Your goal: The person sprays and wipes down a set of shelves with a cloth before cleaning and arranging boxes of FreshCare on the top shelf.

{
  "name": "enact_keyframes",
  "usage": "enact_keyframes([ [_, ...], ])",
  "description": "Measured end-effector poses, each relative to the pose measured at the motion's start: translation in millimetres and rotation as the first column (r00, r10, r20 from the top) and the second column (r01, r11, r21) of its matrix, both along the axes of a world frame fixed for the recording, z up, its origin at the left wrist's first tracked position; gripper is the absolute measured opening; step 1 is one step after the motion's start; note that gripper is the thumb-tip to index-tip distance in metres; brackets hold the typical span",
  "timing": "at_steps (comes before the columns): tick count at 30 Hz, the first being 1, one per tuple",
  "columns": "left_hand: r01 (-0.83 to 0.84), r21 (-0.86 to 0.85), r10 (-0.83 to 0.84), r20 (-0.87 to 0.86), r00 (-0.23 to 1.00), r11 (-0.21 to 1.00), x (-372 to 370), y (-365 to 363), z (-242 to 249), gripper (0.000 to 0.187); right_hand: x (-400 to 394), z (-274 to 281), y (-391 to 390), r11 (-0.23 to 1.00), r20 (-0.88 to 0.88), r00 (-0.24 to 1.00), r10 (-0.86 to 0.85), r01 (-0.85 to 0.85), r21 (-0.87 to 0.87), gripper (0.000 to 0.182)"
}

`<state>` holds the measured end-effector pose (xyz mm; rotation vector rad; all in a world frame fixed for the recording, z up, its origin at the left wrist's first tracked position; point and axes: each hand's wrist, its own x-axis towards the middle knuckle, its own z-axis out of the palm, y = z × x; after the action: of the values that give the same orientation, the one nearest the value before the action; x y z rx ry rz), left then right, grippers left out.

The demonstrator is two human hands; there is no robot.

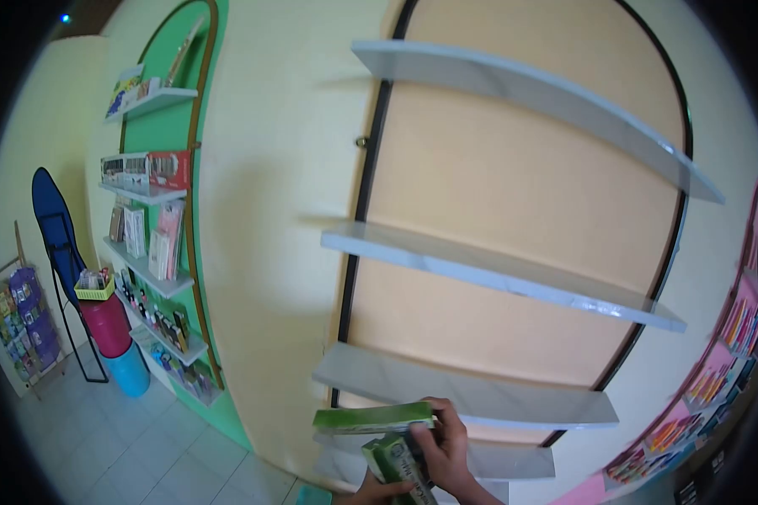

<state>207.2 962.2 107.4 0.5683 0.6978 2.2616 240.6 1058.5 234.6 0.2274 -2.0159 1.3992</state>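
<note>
My right hand is closed around the right end of a long slim green carton, held level in front of the lower shelves. Just below it, my left hand grips a second green carton, tilted, with white lettering on its side. The upper end of this second carton is close under the first one. Behind both hands runs a grey-white marbled shelf, with a lower shelf partly hidden by my right hand and the cartons.
Higher up, two more bare shelves jut from the peach wall panel. At left, a green arched unit carries boxes and small bottles. A blue-backed standing mirror and pink and blue bins stand beside it. Pink shelves hold colourful items at right.
</note>
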Motion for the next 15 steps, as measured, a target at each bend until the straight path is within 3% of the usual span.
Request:
enact_keyframes([
  [1,-0.015,0.008,0.015,-0.016,1.000,1.000,-9,-3,-2,0.061,-7,0,4,0.996,-0.175,0.984,-0.042,0.054,0.066,0.029],
  [3,-0.042,0.013,0.043,-0.028,0.999,0.999,-17,-9,-8,0.060,-15,30,20,0.969,-0.366,0.925,-0.104,0.012,-0.247,0.031],
  [4,-0.052,0.006,0.052,-0.019,0.998,0.999,-15,-13,-14,0.060,-13,64,24,0.959,-0.467,0.869,-0.165,0.030,-0.281,0.034],
  [6,-0.064,-0.014,0.064,0.014,0.998,0.998,-8,-22,-25,0.059,-11,142,21,0.985,-0.685,0.717,-0.128,0.010,-0.173,0.033],
  [8,-0.077,-0.033,0.078,0.036,0.996,0.997,-6,-31,-33,0.058,-19,202,25,0.980,-0.644,0.751,-0.146,0.201,0.011,0.032],
  [11,-0.086,-0.063,0.089,0.047,0.995,0.994,-10,-44,-40,0.057,-69,249,42,0.940,-0.565,0.817,-0.111,0.270,0.207,0.030],
  [13,-0.090,-0.078,0.094,0.049,0.994,0.993,-15,-50,-43,0.056,-104,255,55,0.938,-0.454,0.882,-0.124,0.254,0.237,0.031],
  [15,-0.109,-0.087,0.114,0.049,0.992,0.990,-19,-58,-43,0.056,-121,247,60,0.952,-0.180,0.977,-0.111,0.156,0.262,0.040],
])
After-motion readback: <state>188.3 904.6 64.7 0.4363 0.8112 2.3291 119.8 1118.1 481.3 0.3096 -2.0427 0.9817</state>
